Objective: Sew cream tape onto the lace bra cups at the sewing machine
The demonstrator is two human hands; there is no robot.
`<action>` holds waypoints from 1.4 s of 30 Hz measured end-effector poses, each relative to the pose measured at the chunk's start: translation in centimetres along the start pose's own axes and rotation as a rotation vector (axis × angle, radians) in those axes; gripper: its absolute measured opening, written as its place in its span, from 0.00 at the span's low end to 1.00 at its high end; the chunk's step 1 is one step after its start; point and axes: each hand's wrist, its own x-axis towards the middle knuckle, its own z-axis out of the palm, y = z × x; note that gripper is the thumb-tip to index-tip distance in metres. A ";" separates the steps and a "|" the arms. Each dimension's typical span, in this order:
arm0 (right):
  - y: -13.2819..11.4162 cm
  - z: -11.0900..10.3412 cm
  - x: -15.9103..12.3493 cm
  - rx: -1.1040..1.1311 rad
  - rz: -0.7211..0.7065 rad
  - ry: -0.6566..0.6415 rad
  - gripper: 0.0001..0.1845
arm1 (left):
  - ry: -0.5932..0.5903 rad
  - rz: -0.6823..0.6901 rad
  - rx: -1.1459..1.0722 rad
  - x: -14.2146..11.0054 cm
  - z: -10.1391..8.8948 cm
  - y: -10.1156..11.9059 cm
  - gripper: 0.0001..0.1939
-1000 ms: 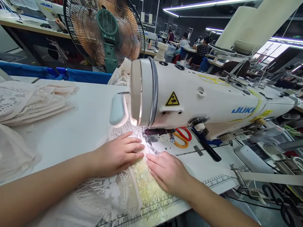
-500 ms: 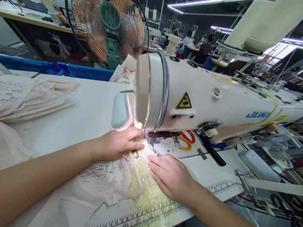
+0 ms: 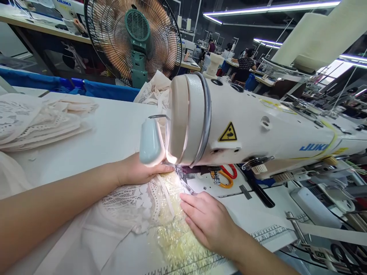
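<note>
**Lace under the needle at a white sewing bench**

A white laminate sewing table (image 3: 109,133) fills the foreground, with a printed ruler strip (image 3: 183,263) along its near edge. On the left lies a stack of cream lace pieces (image 3: 37,122). Behind the table runs a blue fabric trough (image 3: 86,88), then a green-hubbed pedestal fan with a black wire cage (image 3: 134,38). Farther back the workshop is dark, lit by long ceiling strip lights (image 3: 266,7), with other people seated at benches (image 3: 245,63).

The left hand (image 3: 137,172) lies flat, fingers extended, pressing the cream lace garment (image 3: 129,214) onto the table just left of the needle; its fingertips disappear beneath the pale blue lamp head (image 3: 149,142). The right hand (image 3: 208,219) rests palm down, fingers straight, on the yellowish lace panel (image 3: 174,233) just in front of the presser foot (image 3: 181,175). Neither hand is closed around anything; both simply hold the cloth flat. The garment runs from the needle area toward the near edge, where it is cut off.

The needle itself is lost in the glare under the machine head. Orange- and red-handled scissors (image 3: 226,176) are half hidden behind the arm.

The white industrial sewing machine (image 3: 258,130) reads "JUKI" in blue and bears a yellow triangular warning sticker (image 3: 228,133). Another "JUKI" shows at top left (image 3: 63,3).
</note>
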 end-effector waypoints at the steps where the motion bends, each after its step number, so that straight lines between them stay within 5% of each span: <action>1: 0.0 0.0 0.0 0.001 -0.007 0.010 0.15 | -0.009 0.008 0.037 -0.3 0.3 -0.5 0.18; 5: -0.1 0.0 -0.1 0.000 -0.020 0.030 0.15 | -0.041 0.044 0.186 -1.1 0.2 -0.7 0.17; 11: 0.0 0.2 -0.2 0.000 0.001 0.041 0.14 | -0.226 0.161 0.200 -0.9 -1.4 4.1 0.09; 13: -0.2 -0.2 -0.4 0.006 0.018 0.093 0.13 | -0.244 0.104 0.154 -0.8 -1.5 5.0 0.07; 17: -2.5 -1.2 -0.8 0.076 0.123 0.271 0.17 | -0.096 -0.117 -0.220 -0.7 -2.6 5.6 0.10; 20: -5.6 -0.7 -0.5 0.249 0.143 0.223 0.28 | -0.032 -0.280 -0.426 -0.3 -3.8 6.2 0.13; 23: -7.7 1.1 0.6 0.445 0.159 0.167 0.24 | -0.003 -0.390 -0.288 -0.1 -3.7 6.9 0.14; 27: -7.4 2.2 1.3 0.438 0.405 0.246 0.10 | 0.024 -0.476 -0.045 -1.0 -1.6 7.6 0.10; 30: -6.0 1.4 0.8 0.312 0.509 0.197 0.10 | 0.024 -0.508 0.077 -2.1 -0.1 8.6 0.07; 33: -5.1 0.6 0.3 0.224 0.507 0.062 0.10 | -0.148 -0.476 0.298 -2.4 0.5 9.8 0.22; 36: -4.6 0.4 0.3 0.115 0.499 -0.069 0.15 | -0.313 -0.461 0.455 -1.9 0.2 10.5 0.24; 42: -3.7 0.6 0.8 -0.022 0.482 -0.138 0.19 | -0.308 -0.491 0.420 -0.7 0.1 9.8 0.22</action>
